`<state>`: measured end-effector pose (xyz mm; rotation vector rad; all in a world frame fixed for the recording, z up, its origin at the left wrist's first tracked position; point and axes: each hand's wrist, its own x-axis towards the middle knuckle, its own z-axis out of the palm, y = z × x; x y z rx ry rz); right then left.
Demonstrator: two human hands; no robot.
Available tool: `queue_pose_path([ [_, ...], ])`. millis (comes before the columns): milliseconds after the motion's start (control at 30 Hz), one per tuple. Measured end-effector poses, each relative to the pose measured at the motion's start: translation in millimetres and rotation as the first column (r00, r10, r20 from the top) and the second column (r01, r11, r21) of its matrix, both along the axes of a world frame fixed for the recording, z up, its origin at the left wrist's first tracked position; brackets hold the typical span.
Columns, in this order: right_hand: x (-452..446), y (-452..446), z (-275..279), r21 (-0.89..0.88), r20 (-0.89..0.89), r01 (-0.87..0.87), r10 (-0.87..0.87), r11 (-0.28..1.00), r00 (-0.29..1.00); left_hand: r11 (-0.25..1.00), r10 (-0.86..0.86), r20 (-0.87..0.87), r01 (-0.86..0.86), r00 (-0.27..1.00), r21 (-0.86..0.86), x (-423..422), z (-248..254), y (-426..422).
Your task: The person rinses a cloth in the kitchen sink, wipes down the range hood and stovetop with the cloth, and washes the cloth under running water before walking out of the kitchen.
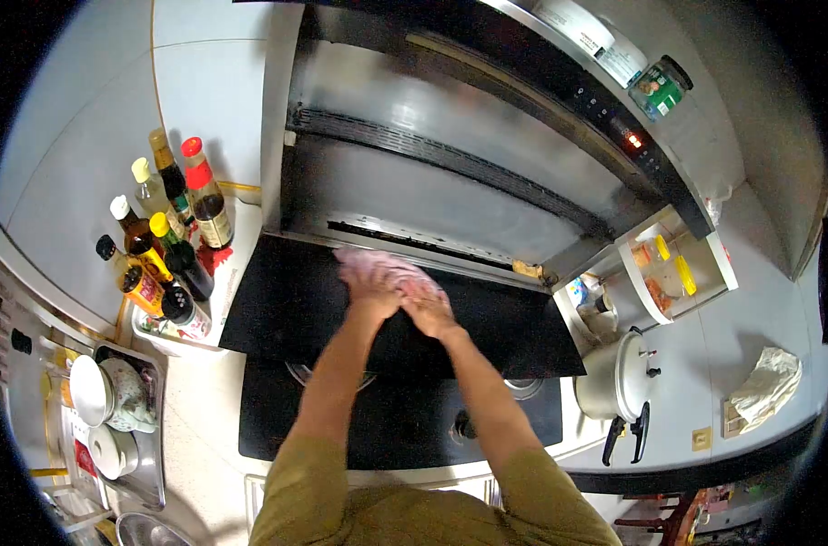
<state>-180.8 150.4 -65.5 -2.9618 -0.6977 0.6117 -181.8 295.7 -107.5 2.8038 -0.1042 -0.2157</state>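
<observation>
A pink cloth (378, 261) lies bunched on the black panel (277, 309) below the range hood, near its back edge. My left hand (371, 293) presses on the cloth's left part, its fingers spread over the fabric. Beside it, my right hand (427, 309) rests on the cloth's right part, fingers stretched forward. The two hands are close together, and both palms are hidden from view. Nearer to me, the black stove top (414, 423) shows under my forearms, with a burner ring and a knob partly visible.
Several sauce bottles (212, 218) stand in a tray at the left. Bowls (91, 391) sit on a metal tray at the lower left. A pressure cooker (610, 378) is at the right, below a small shelf (655, 314). The range hood (523, 118) overhangs the back.
</observation>
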Motion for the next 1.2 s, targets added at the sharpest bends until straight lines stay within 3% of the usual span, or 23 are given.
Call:
queue_pose_path([
  [100, -11.2, -69.1, 7.9, 0.043, 0.010, 0.145, -0.146, 0.988, 0.989, 0.994, -0.094, -0.009, 0.094, 0.995, -0.063, -9.7, 29.8, -62.7],
  [200, -46.8, -110.3, 29.7, 0.056, -0.012, 0.169, -0.168, 0.984, 0.986, 0.967, -0.208, 0.010, 0.207, 0.978, -0.151, -29.2, 38.4, -93.7],
  [333, -99.5, -107.9, 50.0, 0.054, -0.038, 0.060, -0.058, 0.997, 0.998, 0.898, -0.429, 0.009, 0.427, 0.903, -0.105, -74.1, 52.8, -66.6],
  [433, -122.5, -68.9, 62.7, 0.094, -0.104, -0.070, 0.079, 0.993, 0.991, 0.880, -0.455, 0.093, 0.463, 0.886, -0.105, -111.8, 52.3, -17.6],
  [567, -123.4, 5.4, 65.2, 0.312, -0.149, -0.202, 0.258, 0.928, 0.954, 0.913, -0.394, 0.278, 0.408, 0.876, 0.009, -156.1, 49.5, 65.1],
  [600, -119.7, 25.5, 58.9, 0.296, -0.028, -0.342, 0.366, 0.892, 0.930, 0.931, -0.345, 0.271, 0.364, 0.898, -0.019, -162.7, 54.9, 83.0],
  [667, -110.6, 65.7, 53.3, 0.385, 0.048, -0.394, 0.409, 0.834, 0.911, 0.971, -0.230, 0.201, 0.238, 0.952, -0.019, -165.1, 58.8, 114.1],
  [800, -79.3, 118.4, 7.8, 0.356, 0.220, -0.419, 0.361, 0.836, 0.906, 0.988, -0.017, 0.037, 0.011, 0.999, 0.156, -130.3, 44.7, 144.2],
  [833, -69.8, 119.0, 11.5, 0.279, 0.207, -0.411, 0.363, 0.868, 0.908, 0.987, 0.017, 0.010, -0.019, 1.000, 0.159, -116.0, 45.2, 141.3],
  [900, -47.5, 111.5, 19.5, 0.117, 0.175, -0.389, 0.367, 0.914, 0.914, 0.983, 0.087, -0.047, -0.078, 0.995, 0.165, -85.9, 46.8, 128.9],
  [1000, -11.3, 64.3, 1.1, 0.237, 0.186, -0.304, 0.264, 0.923, 0.946, 0.981, 0.083, -0.100, -0.064, 0.991, 0.182, -44.8, 35.1, 88.5],
  [1067, 9.6, 22.2, -14.5, 0.152, 0.155, -0.251, 0.228, 0.956, 0.961, 0.989, 0.021, -0.026, -0.017, 0.999, 0.146, -26.0, 25.1, 48.4],
  [1200, 31.7, -75.8, 10.8, 0.096, 0.047, -0.115, 0.111, 0.989, 0.993, 0.996, -0.042, 0.062, 0.037, 0.997, 0.078, 4.8, 16.5, -51.9],
])
